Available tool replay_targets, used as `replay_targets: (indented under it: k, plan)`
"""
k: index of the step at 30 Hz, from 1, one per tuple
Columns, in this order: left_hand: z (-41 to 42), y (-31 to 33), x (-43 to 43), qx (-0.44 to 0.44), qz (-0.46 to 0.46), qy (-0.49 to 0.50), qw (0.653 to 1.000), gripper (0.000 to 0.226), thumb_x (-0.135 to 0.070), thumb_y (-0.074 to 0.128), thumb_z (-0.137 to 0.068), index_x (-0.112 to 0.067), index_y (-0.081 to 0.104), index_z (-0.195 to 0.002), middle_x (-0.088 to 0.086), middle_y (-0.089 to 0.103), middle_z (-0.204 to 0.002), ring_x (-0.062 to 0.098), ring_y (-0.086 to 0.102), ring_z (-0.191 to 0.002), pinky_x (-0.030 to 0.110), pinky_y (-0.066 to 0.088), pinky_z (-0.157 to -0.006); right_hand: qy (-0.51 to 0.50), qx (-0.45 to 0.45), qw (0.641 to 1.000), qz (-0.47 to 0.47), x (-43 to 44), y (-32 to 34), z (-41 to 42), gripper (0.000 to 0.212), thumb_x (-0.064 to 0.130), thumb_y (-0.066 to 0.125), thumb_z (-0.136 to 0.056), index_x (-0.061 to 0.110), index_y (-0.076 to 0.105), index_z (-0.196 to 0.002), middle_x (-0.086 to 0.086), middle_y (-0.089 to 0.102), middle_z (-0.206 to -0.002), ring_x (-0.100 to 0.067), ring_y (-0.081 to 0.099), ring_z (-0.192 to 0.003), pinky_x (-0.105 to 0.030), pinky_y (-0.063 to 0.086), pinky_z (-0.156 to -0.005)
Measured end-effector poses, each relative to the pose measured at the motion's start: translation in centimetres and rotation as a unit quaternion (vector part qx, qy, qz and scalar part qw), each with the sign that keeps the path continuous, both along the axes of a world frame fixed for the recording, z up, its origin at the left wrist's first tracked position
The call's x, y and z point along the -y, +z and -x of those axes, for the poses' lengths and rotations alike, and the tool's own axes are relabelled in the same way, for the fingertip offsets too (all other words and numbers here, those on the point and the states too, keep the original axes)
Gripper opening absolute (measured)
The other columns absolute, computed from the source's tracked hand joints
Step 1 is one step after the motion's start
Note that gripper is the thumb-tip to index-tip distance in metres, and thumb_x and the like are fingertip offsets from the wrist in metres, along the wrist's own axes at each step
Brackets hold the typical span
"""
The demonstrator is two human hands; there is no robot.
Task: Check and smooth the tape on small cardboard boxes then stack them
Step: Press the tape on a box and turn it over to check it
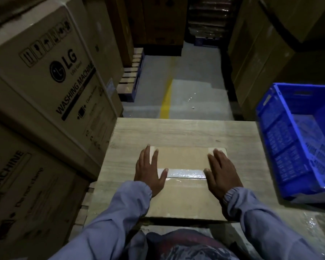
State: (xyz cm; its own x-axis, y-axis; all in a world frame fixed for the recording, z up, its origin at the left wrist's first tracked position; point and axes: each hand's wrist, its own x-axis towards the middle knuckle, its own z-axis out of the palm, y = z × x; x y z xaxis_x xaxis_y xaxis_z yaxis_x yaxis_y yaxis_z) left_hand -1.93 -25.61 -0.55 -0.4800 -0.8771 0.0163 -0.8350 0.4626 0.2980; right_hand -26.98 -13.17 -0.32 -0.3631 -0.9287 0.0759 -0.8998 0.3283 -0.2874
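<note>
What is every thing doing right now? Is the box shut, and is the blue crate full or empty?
Small box: shut, flat on the wooden table.
Tape: stuck across the box top, shiny and wrinkled.
Left hand: open, flat on the box.
Right hand: open, flat on the box.
Blue crate: open top; nothing shows inside.
Big washing machine boxes: shut, stacked.

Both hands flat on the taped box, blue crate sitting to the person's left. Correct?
Not quite. The head view shows the blue crate on the person's right, not the left. The rest holds: the left hand and right hand lie flat on the box, one at each end of the tape.
</note>
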Motion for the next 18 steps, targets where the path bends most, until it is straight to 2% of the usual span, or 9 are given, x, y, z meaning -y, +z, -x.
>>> replay_targets:
  k: [2,4,6,8,9,11,14,18]
  plan:
    - [-0.1,0.2,0.0,-0.023,-0.027,0.05,0.998,0.087,-0.061,0.045,-0.084,-0.021,0.009,-0.153,0.002,-0.003,-0.162,0.025,0.004,-0.147,0.039,0.016,-0.116,-0.059,0.035,0.997,0.022,0.3,-0.4,0.1,0.064,0.044,0.041,-0.092,0.002,0.041,-0.141,-0.02,0.03,-0.152,-0.035,0.025,-0.142,-0.046,0.025,-0.116]
    - [-0.1,0.1,-0.1,-0.054,-0.045,0.076,0.995,0.092,-0.064,0.043,-0.083,-0.018,0.006,-0.154,0.002,0.001,-0.162,0.025,0.009,-0.146,0.04,0.021,-0.114,-0.132,0.115,0.984,0.027,0.4,-0.5,0.1,0.063,0.036,0.048,-0.095,0.003,0.03,-0.146,-0.02,0.024,-0.154,-0.034,0.021,-0.143,-0.041,0.02,-0.116]
    - [-0.1,-0.1,-0.3,-0.082,-0.07,0.101,0.989,0.094,-0.066,0.041,-0.083,-0.018,0.004,-0.155,0.002,0.007,-0.162,0.026,0.018,-0.145,0.04,0.027,-0.112,-0.199,0.206,0.958,0.022,0.3,-0.4,0.1,0.064,0.037,0.05,-0.096,0.006,0.027,-0.147,-0.018,0.034,-0.15,-0.033,0.033,-0.137,-0.038,0.029,-0.109]
    - [-0.1,0.0,-0.3,-0.081,-0.136,0.153,0.975,0.094,-0.068,0.044,-0.085,-0.02,0.002,-0.154,0.005,0.018,-0.16,0.029,0.034,-0.138,0.039,0.034,-0.108,-0.241,0.244,0.939,-0.001,0.1,0.2,0.1,0.057,0.046,0.047,-0.095,0.012,0.038,-0.14,-0.016,0.055,-0.133,-0.035,0.054,-0.117,-0.035,0.043,-0.087]
    - [0.0,0.1,-0.2,-0.07,-0.162,0.182,0.967,0.093,-0.069,0.045,-0.085,-0.021,0.005,-0.154,0.009,0.032,-0.154,0.032,0.045,-0.129,0.039,0.04,-0.103,-0.25,0.253,0.935,-0.008,-0.1,0.6,0.1,0.053,0.05,0.045,-0.095,0.014,0.043,-0.135,-0.014,0.061,-0.124,-0.035,0.058,-0.107,-0.033,0.042,-0.078]
    - [0.1,0.4,0.1,-0.06,-0.177,0.222,0.957,0.084,-0.072,0.046,-0.083,-0.023,0.023,-0.147,0.014,0.057,-0.13,0.036,0.059,-0.108,0.04,0.049,-0.091,-0.257,0.272,0.927,-0.012,-0.3,0.8,0.1,0.051,0.052,0.042,-0.096,0.016,0.047,-0.133,-0.013,0.063,-0.118,-0.034,0.06,-0.103,-0.03,0.038,-0.075]
    - [-0.1,1.1,-0.1,-0.099,-0.195,0.235,0.947,0.068,-0.073,0.048,-0.081,-0.025,0.048,-0.129,0.009,0.065,-0.113,0.032,0.062,-0.096,0.035,0.052,-0.083,-0.257,0.303,0.918,0.002,-1.2,1.0,0.1,0.046,0.047,0.04,-0.099,0.018,0.05,-0.133,-0.013,0.063,-0.119,-0.034,0.059,-0.105,-0.029,0.037,-0.079]
    - [-0.5,2.0,-0.2,-0.133,-0.229,0.227,0.937,0.061,-0.07,0.051,-0.083,-0.023,0.058,-0.12,0.002,0.067,-0.106,0.024,0.061,-0.088,0.028,0.048,-0.077,-0.234,0.302,0.924,0.031,-2.1,1.5,0.5,0.032,0.035,0.042,-0.1,0.019,0.062,-0.12,-0.011,0.068,-0.109,-0.03,0.06,-0.096,-0.028,0.037,-0.078]
